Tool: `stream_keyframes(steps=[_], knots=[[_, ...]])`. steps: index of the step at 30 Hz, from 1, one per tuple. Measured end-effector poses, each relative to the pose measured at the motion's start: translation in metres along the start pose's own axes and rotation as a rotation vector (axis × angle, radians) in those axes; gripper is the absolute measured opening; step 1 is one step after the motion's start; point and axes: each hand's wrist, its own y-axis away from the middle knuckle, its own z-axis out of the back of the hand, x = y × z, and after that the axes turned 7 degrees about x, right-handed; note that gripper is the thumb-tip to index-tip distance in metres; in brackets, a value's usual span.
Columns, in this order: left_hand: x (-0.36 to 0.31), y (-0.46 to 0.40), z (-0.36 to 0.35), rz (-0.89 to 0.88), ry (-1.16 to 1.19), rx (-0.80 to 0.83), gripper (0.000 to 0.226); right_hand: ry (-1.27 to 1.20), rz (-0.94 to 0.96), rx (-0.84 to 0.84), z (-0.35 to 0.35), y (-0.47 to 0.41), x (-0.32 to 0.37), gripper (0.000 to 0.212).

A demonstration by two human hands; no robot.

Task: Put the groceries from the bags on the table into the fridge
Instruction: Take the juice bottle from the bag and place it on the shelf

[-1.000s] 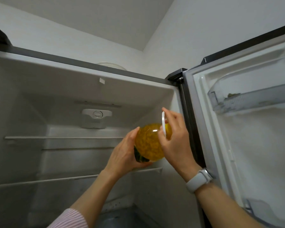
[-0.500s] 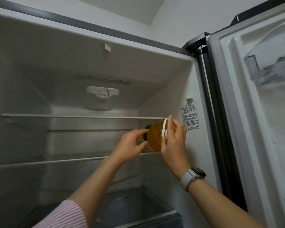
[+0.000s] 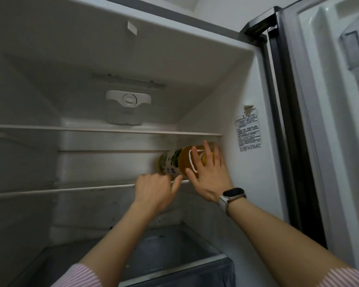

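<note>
The fridge (image 3: 195, 65) stands open and fills nearly the whole view, its pale interior bare apart from one item. Its door (image 3: 330, 121) swings out to the right of the cavity, with a door bin partly in view near the top edge. Inside the fridge, an upper shelf (image 3: 91, 128) runs across below the round control dial (image 3: 129, 99) on the back wall, and a lower shelf (image 3: 60, 190) sits beneath that. At the bottom of the fridge lies a drawer (image 3: 174, 264) with a dark front lip. A printed sticker (image 3: 248, 132) is fixed to the fridge's right inner wall.

The bottle (image 3: 177, 161), filled with amber liquid and wrapped in a green and white label, lies on its side on the lower shelf, close to the fridge's right wall, its white handle loop and yellow cap toward the camera.

The right hand (image 3: 208, 177) is spread open, fingers fanned, palm against the cap end of the bottle. A watch (image 3: 232, 195) bands its wrist. The left hand (image 3: 155, 191) is loosely curled at the lower shelf's front edge just below the bottle, thumb extended toward it; I cannot tell whether it touches the bottle.
</note>
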Motion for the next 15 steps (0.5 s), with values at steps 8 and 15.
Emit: stream_keyframes(steps=[8, 15], knots=[[0.003, 0.011, -0.041, -0.007, -0.054, -0.465, 0.030, -0.104, 0.070, 0.000, -0.020, 0.020, -0.002, 0.082], [0.001, 0.012, -0.045, 0.020, -0.076, -0.506, 0.029, -0.143, 0.031, 0.085, -0.016, 0.010, -0.003, 0.070]])
